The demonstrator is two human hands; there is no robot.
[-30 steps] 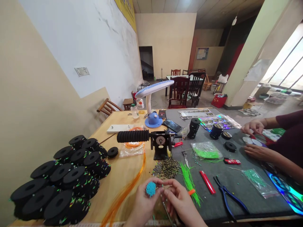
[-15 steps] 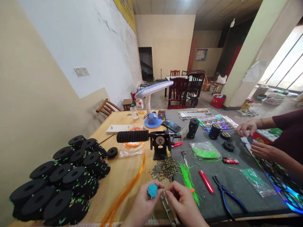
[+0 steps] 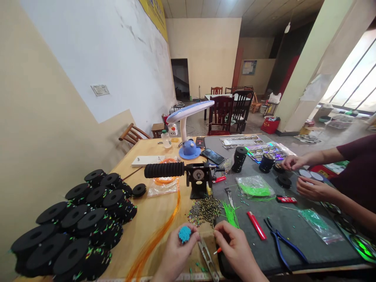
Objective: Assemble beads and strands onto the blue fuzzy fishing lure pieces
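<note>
– How is the left hand (image 3: pixel 178 251) set?
– It's closed around a bundle of blue bits (image 3: pixel 185 234), whose bumpy head shows above the curled fingers
– And the right hand (image 3: pixel 234 244)?
– Its fingers are bent and the tips come close together, but I can't tell whether they grip anything. A small stick with an orange end (image 3: pixel 217 250) pokes out on its left side; whether it's held, I can't tell either
– So where's the blue bundle?
– In the left hand, over the near part of the wooden table (image 3: pixel 155 205). Metal snips (image 3: pixel 208 261) lie between the two hands
– What's just past them?
– A heap of beads (image 3: pixel 207 207), with green strands (image 3: pixel 230 214) on its right and orange strands (image 3: pixel 158 237) on its left. A black machine (image 3: pixel 190 181) stands beyond the heap
– Further out?
– Black reels (image 3: pixel 73 219) are stacked at the left. Pliers (image 3: pixel 283 243) lie on a grey mat (image 3: pixel 264 254) at the right, and farther right another person's hands (image 3: pixel 313 190) are beside white discs (image 3: pixel 305 173)
</note>
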